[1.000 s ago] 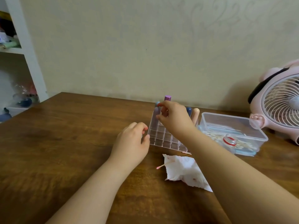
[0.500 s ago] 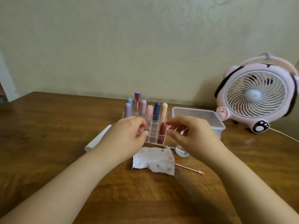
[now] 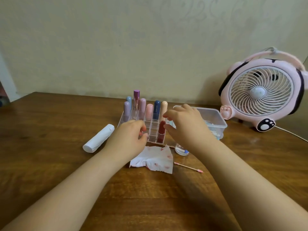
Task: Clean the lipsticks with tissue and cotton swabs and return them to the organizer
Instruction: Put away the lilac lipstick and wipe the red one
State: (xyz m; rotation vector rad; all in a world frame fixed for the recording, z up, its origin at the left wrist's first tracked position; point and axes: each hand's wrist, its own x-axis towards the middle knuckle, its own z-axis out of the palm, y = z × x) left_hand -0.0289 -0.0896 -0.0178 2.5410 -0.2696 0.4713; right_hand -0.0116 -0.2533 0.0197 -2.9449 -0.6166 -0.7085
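Right now the dark red lipstick [image 3: 161, 131] stands upright in a front cell of the clear organizer [image 3: 150, 129], its long axis vertical, and it sits just to the left of the right hand [image 3: 185, 125]. The thumb and forefinger of that hand are apart and loosely bent, one tip near the lipstick's rounded top and the other beside its body; whether they touch it I cannot tell, and they do not seem to clasp it. The left hand [image 3: 129, 138] lies at the organizer's front left edge with its fingers [image 3: 143, 130] curled inward; what they hold, if anything, is hidden. So the right hand is the nearer one, and any lift would probably go straight up along the tube to clear the cell walls. Six more lipsticks [image 3: 144, 106] stand upright in the back rows. On the surface [image 3: 50, 164] near the person lie a stained tissue [image 3: 155, 160] and a used cotton swab [image 3: 188, 167], with a white tissue roll [image 3: 99, 138] to the left.
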